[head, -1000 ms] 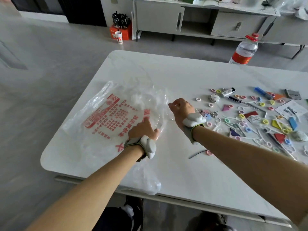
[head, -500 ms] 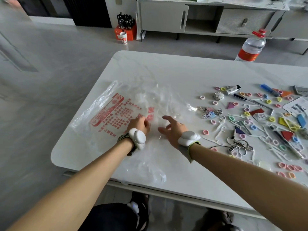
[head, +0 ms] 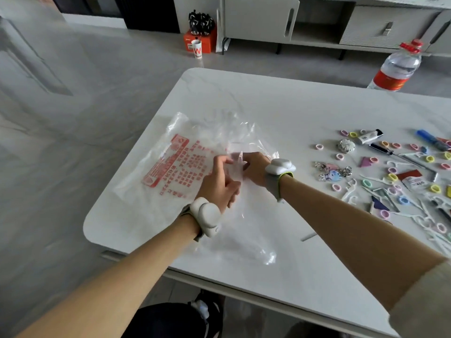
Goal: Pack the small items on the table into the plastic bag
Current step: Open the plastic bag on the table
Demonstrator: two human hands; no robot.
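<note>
1. Since half a second ago, your hands have drawn together. They lay apart on the film then, and now they meet at mid-frame with a fold of it raised between them.
2. The table (head: 280, 101) fills the centre and right of the frame. Its rounded corner shows at lower left, and its near edge runs slantwise along the bottom.
3. The plastic bag (head: 170, 167), clear with red print, lies flat left of centre. Its lower right corner comes close to the near edge.
4. The small items (head: 400, 172) all lie outside the bag, scattered along the right edge of the frame.
5. Bare tabletop runs across the upper part of the table and in a band between the bag and the scatter.
6. A water bottle (head: 397, 69) stands upright at upper right, beyond the far edge.
7. Your left hand (head: 219, 184) has its fingers curled, pinching the film.
8. Your right hand (head: 255, 168) pinches the same fold, just beside the left.
9. A keychain (head: 332, 172) is the item lying nearest your right wrist.
</note>
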